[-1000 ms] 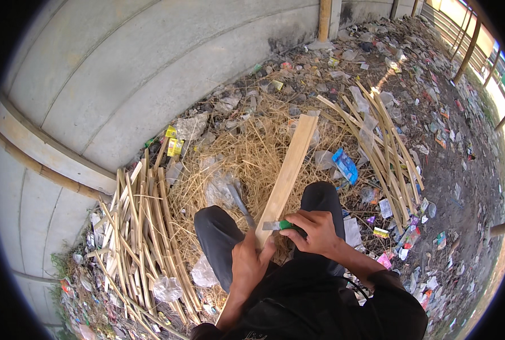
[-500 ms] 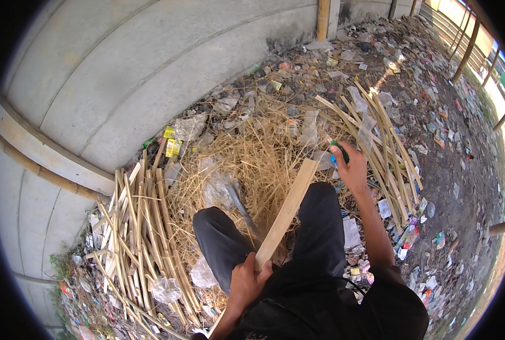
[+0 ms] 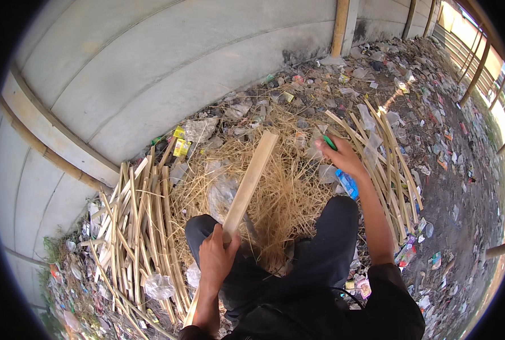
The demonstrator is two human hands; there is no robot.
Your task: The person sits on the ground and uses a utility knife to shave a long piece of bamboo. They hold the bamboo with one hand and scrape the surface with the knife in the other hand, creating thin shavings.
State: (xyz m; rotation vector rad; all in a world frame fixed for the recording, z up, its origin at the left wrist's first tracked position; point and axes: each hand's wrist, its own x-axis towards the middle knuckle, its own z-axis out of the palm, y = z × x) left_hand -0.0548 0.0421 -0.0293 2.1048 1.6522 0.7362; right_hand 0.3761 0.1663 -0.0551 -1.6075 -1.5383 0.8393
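Observation:
My left hand [image 3: 217, 258] is closed around the lower end of a flat bamboo strip [image 3: 251, 178], which slants up and away between my knees. In my right hand [image 3: 343, 156], out to the right of the strip and apart from it, is a green-handled knife [image 3: 329, 143]; its blade is hard to make out against the litter. Under the strip lies a heap of straw-like bamboo shavings [image 3: 289, 198]. A pile of split bamboo strips [image 3: 136, 232] lies to my left, and a second pile of strips [image 3: 391, 170] lies beyond my right forearm.
A grey concrete panel wall [image 3: 167, 73] runs along the left and back, with a wooden post [image 3: 339, 28] against it. Plastic litter [image 3: 434, 136] covers much of the ground. A blue wrapper [image 3: 347, 184] lies by my right forearm. Clear plastic [image 3: 221, 190] rests on the shavings.
The bamboo strip has swung leftward and up, with my left hand moving forward and left. My right hand has moved slightly left and away, still holding the knife. My knees have spread apart.

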